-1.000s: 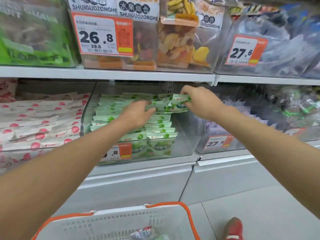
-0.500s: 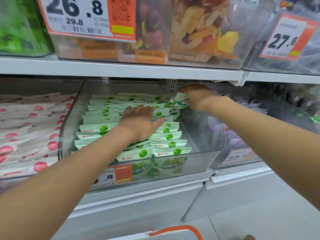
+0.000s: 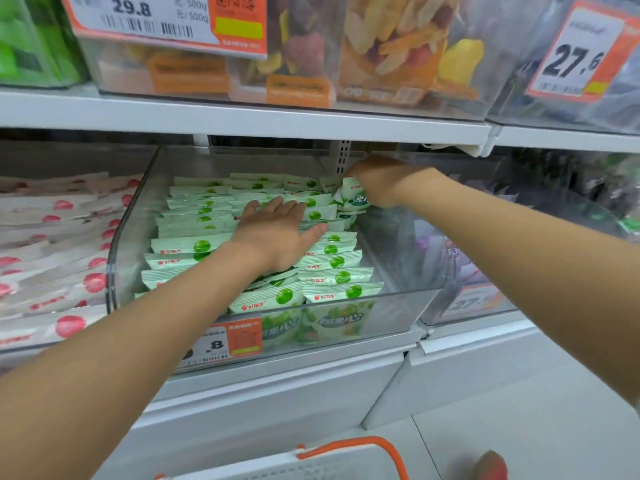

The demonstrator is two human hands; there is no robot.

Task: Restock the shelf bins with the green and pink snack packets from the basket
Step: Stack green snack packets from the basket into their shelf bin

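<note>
- The green packets (image 3: pixel 332 263) lie in overlapping rows that fill most of the clear bin (image 3: pixel 408 306) on the middle shelf. By my reading the green restock is well advanced.
- One held green packet (image 3: pixel 356 199) stands at the bin's back right corner, not yet laid into a row.
- The right hand (image 3: pixel 382 183) grasps that packet, fingers curled round its top, just under the shelf above.
- The left hand (image 3: pixel 277 233) is released, lying flat with straight fingers on the middle rows and pressing them down.
- The pink packets (image 3: pixel 52 271) lie stacked in the bin just to the left, which also looks well filled.
- Only the rim of the basket (image 3: pixel 346 460) shows at the bottom edge, so I cannot tell how many packets are left.
- The held packet shows the character "果". Each packet carries a small red brand mark, too blurred to read with confidence.
- The green bin's price tag (image 3: pixel 228 341) shows only ".8"; the forearm hides the rest.
- Above, an upper tag (image 3: pixel 162 19) reads "29.8" and "500g", beside a bin of dried fruit (image 3: pixel 398 46).
- A right-hand tag (image 3: pixel 575 57) reads "27.6".
</note>
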